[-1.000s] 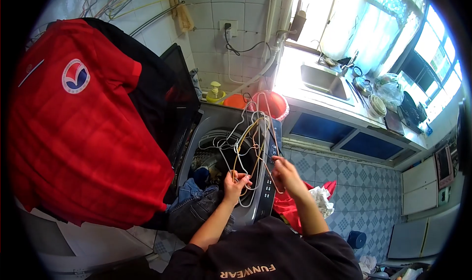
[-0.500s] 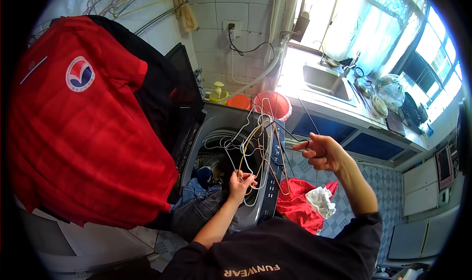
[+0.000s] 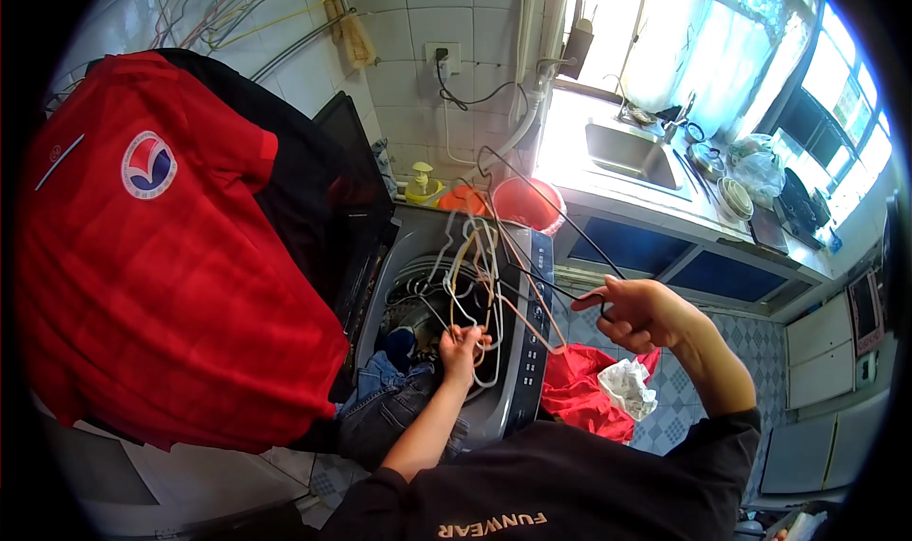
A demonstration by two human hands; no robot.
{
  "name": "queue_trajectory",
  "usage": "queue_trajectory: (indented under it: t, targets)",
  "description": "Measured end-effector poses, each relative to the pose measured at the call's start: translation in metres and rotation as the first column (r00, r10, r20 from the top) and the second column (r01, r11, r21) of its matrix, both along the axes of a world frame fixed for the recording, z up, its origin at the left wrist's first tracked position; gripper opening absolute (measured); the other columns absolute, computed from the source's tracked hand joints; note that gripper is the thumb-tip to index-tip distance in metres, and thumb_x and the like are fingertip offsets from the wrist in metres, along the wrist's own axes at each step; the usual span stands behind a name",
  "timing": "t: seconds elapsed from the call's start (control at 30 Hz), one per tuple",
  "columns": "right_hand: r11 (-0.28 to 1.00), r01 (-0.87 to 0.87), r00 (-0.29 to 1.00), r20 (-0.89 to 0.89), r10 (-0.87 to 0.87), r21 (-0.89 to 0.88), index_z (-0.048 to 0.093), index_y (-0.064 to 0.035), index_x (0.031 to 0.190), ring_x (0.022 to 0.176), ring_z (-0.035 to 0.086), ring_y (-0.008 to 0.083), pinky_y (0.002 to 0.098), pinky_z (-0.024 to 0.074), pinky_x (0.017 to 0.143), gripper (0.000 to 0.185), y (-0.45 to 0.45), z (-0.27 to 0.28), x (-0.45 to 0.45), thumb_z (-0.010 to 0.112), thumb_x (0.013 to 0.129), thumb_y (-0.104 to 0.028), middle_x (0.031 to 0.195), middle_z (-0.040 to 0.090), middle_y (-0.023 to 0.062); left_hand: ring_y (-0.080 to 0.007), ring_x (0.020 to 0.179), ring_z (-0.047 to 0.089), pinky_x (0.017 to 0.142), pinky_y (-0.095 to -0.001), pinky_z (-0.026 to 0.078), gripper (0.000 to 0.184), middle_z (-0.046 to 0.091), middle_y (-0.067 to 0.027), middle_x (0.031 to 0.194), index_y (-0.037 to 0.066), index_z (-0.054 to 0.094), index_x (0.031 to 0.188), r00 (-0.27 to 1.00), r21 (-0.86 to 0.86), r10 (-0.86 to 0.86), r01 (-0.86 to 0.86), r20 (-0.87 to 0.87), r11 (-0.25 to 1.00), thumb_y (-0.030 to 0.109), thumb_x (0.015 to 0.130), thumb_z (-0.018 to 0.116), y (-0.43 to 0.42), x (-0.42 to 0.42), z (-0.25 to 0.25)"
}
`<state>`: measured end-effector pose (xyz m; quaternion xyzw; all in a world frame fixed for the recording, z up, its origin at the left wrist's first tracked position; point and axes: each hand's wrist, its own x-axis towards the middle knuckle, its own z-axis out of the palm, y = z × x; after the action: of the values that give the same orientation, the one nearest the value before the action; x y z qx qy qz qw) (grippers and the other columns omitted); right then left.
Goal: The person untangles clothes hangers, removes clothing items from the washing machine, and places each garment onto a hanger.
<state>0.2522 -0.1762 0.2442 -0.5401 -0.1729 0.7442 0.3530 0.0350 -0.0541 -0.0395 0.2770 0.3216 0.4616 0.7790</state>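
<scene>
A bunch of wire clothes hangers, white, yellowish and pinkish, is gripped in my left hand over the open tub of a top-loading washing machine. My right hand, fingers curled, holds a black hanger by one end, to the right of the bunch. Its far part reaches toward the other hangers, close to a pinkish one; whether they are hooked together I cannot tell. Jeans hang over the tub's front rim, and darker clothes lie inside, partly hidden.
A red shirt hangs at the left beside a black garment. Red cloth with a white piece lies right of the machine. Behind it stand a pink basin and a yellow pump bottle. A sink is at the back right.
My right hand has moved slightly right and down, drawing the black hanger so more of it shows apart from the bunch. The bunch has shifted a little left, and some hangers blur with motion.
</scene>
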Motion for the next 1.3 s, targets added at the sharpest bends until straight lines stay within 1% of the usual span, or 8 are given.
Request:
queue_trajectory:
  t: [0.17, 0.3, 0.57, 0.73, 0.93, 1.1, 1.2, 1.3]
  targets:
    - [0.952, -0.012, 0.998, 0.070, -0.010, 0.305, 0.044, 0.0006, 0.127, 0.041, 0.030, 0.0048, 0.0195, 0.0226, 0.035, 0.057, -0.037, 0.004, -0.012, 0.038, 0.094, -0.045, 0.059, 0.039, 0.0007, -0.0205, 0.066, 0.065, 0.054, -0.0306, 0.055, 0.030, 0.061, -0.0105, 0.076, 0.012, 0.035, 0.079, 0.987, -0.033, 0.155, -0.157, -0.041, 0.987, 0.007, 0.082, 0.064, 0.026, 0.040, 0.006]
    - [0.893, 0.053, 0.994, 0.058, -0.088, 0.446, 0.038, 0.0038, 0.130, 0.038, 0.027, 0.0053, 0.0206, 0.0220, 0.033, 0.065, -0.052, -0.008, -0.011, 0.042, 0.090, -0.047, 0.055, 0.035, 0.0018, -0.0122, 0.056, 0.050, 0.048, -0.0270, 0.043, 0.045, 0.054, -0.0060, 0.070, 0.008, 0.038, 0.071, 0.860, 0.077, 0.183, -0.167, -0.476, 0.983, 0.036, 0.076, 0.073, 0.018, 0.085, -0.024]
    - [0.840, 0.092, 0.976, 0.118, -0.182, 0.535, 0.038, -0.0002, 0.132, 0.044, 0.032, 0.0055, 0.0200, 0.0252, 0.038, 0.060, -0.074, -0.025, -0.005, 0.042, 0.092, -0.045, 0.056, 0.039, 0.0008, -0.0325, 0.106, 0.056, 0.090, -0.0386, 0.043, 0.081, 0.060, -0.0224, 0.107, 0.003, 0.063, 0.094, 0.494, -0.079, -0.226, 0.301, -0.840, 0.950, 0.078, 0.066, 0.053, 0.007, 0.092, -0.030]
    - [0.702, 0.106, 0.958, 0.116, -0.261, 0.704, 0.031, 0.0083, 0.134, 0.048, 0.039, 0.0098, 0.0224, 0.0302, 0.043, 0.073, -0.073, -0.055, -0.018, 0.055, 0.086, -0.041, 0.052, 0.038, 0.0006, -0.0312, 0.105, 0.057, 0.090, -0.0376, 0.042, 0.081, 0.062, -0.0199, 0.103, 0.001, 0.063, 0.094, 0.396, -0.116, -0.365, 0.529, -0.843, 0.841, 0.076, 0.069, 0.051, 0.023, 0.066, -0.031]
    - [0.550, 0.344, 0.929, -0.188, -0.320, 0.761, 0.026, -0.0002, 0.139, 0.070, 0.048, 0.0124, 0.0247, 0.0386, 0.060, 0.077, -0.027, -0.117, -0.022, 0.062, 0.079, -0.033, 0.081, 0.046, 0.0039, -0.0085, 0.073, 0.054, 0.068, -0.0228, 0.043, 0.045, 0.061, -0.0024, 0.086, 0.007, 0.055, 0.099, 0.765, -0.040, -0.455, 0.493, -0.456, 0.869, 0.051, 0.087, 0.054, 0.014, 0.029, 0.053]
    - [0.527, 0.466, 0.759, -0.014, -0.651, 0.711, 0.040, -0.0025, 0.128, 0.065, 0.038, 0.0039, 0.0156, 0.0285, 0.055, 0.057, -0.003, -0.148, -0.022, 0.062, 0.078, -0.017, 0.074, 0.037, -0.0035, -0.0114, 0.076, 0.058, 0.071, -0.0258, 0.046, 0.033, 0.062, -0.0031, 0.082, 0.004, 0.059, 0.093, 0.803, 0.406, -0.253, 0.511, -0.540, 0.758, 0.037, 0.086, 0.060, 0.008, -0.028, 0.089]
    - [0.409, 0.162, 0.436, 0.307, -0.846, 0.898, 0.039, -0.0039, 0.130, 0.065, 0.037, 0.0038, 0.0160, 0.0289, 0.056, 0.066, -0.009, -0.155, -0.039, 0.070, 0.073, -0.019, 0.072, 0.036, -0.0039, -0.0270, 0.089, 0.060, 0.082, -0.0370, 0.046, 0.042, 0.063, -0.0111, 0.093, 0.004, 0.060, 0.101, 0.395, 0.491, 0.294, 0.661, -0.870, 0.567, 0.038, 0.078, 0.067, 0.012, -0.091, 0.082]
    - [0.423, 0.101, 0.653, 0.260, -0.711, 0.901, 0.038, -0.0044, 0.131, 0.068, 0.040, 0.0044, 0.0168, 0.0335, 0.058, 0.072, -0.030, -0.136, -0.055, 0.073, 0.072, -0.027, 0.075, 0.039, -0.0029, -0.0351, 0.116, 0.043, 0.096, -0.0439, 0.035, 0.075, 0.049, -0.0182, 0.121, 0.004, 0.053, 0.116, -0.102, -0.047, 0.056, 0.789, -0.993, 0.613, 0.059, 0.067, 0.066, -0.001, -0.125, 0.085]
